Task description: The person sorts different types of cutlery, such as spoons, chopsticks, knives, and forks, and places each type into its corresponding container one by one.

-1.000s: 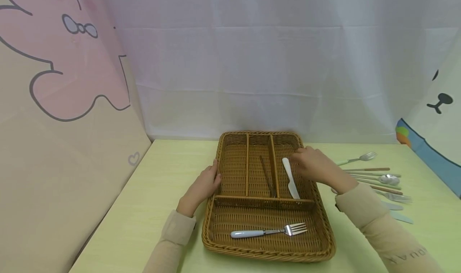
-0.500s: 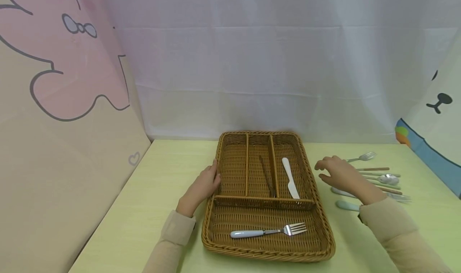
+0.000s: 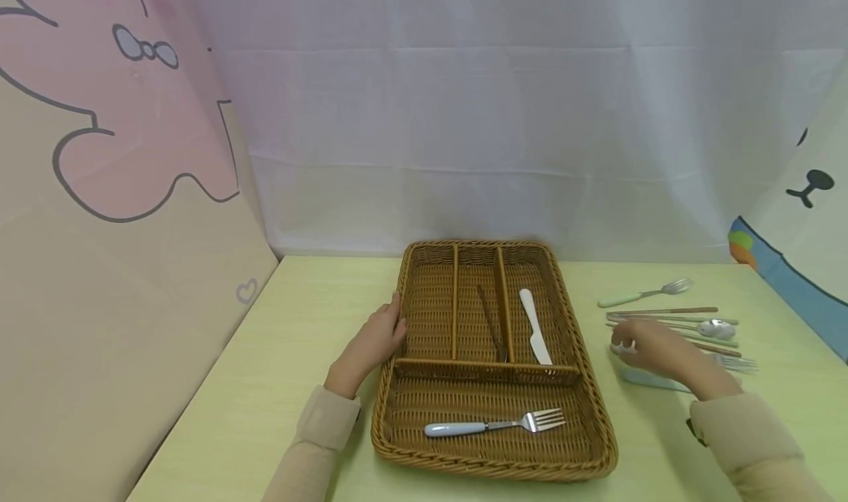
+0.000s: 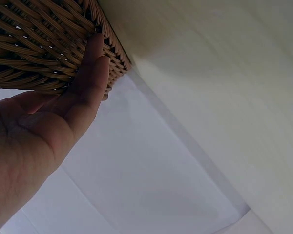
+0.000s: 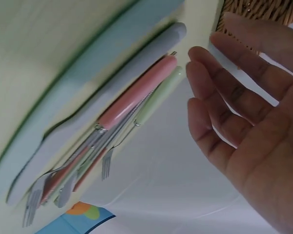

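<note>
My left hand (image 3: 371, 344) holds the left rim of a brown wicker cutlery basket (image 3: 493, 469); in the left wrist view its fingers (image 4: 90, 83) lie along the outer wall. In the basket, a white knife (image 3: 535, 327) lies in the right compartment and a fork with a pale blue handle (image 3: 457, 430) in the front one. My right hand (image 3: 662, 351) is over the cutlery right of the basket, fingertips near the end of a lavender knife (image 5: 102, 100). The right wrist view shows its fingers spread and holding nothing. Beside that knife lies a teal knife (image 5: 68, 78).
A pink-handled fork (image 5: 139, 92), a spoon (image 3: 717, 330), several chopsticks (image 3: 682, 310) and a green-handled fork (image 3: 623, 300) lie on the pale yellow table (image 3: 318, 296). A slim dark utensil (image 3: 490, 322) is in the basket's middle compartment. A white curtain (image 3: 424, 156) hangs behind.
My right hand has left the basket's right compartment, where the white knife lies, and moved right and down over the cutlery on the table. The left hand and basket have stayed put.
</note>
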`<state>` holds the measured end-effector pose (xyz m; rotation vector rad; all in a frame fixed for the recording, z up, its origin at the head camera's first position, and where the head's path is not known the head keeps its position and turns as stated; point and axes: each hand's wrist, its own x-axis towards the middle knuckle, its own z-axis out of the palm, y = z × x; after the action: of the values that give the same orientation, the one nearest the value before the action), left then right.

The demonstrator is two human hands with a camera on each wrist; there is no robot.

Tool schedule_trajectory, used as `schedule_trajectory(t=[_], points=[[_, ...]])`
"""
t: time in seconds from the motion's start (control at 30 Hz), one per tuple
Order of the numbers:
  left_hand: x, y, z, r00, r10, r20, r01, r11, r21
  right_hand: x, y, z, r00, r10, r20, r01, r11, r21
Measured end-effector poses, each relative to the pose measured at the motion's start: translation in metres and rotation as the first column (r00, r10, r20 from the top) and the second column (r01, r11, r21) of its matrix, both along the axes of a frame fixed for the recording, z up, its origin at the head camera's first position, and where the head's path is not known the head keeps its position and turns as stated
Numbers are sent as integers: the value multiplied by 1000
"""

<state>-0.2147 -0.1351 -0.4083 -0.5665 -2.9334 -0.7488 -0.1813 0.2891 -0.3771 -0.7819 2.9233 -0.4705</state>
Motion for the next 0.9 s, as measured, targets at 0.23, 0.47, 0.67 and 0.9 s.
schedule_trajectory(t=[0.23,0.47,0.67,0.9], points=[[-1,0,-1,1000,-5,2,5,1000,10,10,13,-9,997,-22,72,24,999,-31],[-2,0,-1,1000,-8,5,8,1000,11,15,23,-17,1000,-6,20,6,1000,-24],[-2,0,-2,1000,-5,9,5,1000,8,13,26,-20,999,-26,33,27,999,-28],[-2,-1,-3,1000,0,15,0,1000,19,12,27,-24,1000,-11,27,12,999,-45]])
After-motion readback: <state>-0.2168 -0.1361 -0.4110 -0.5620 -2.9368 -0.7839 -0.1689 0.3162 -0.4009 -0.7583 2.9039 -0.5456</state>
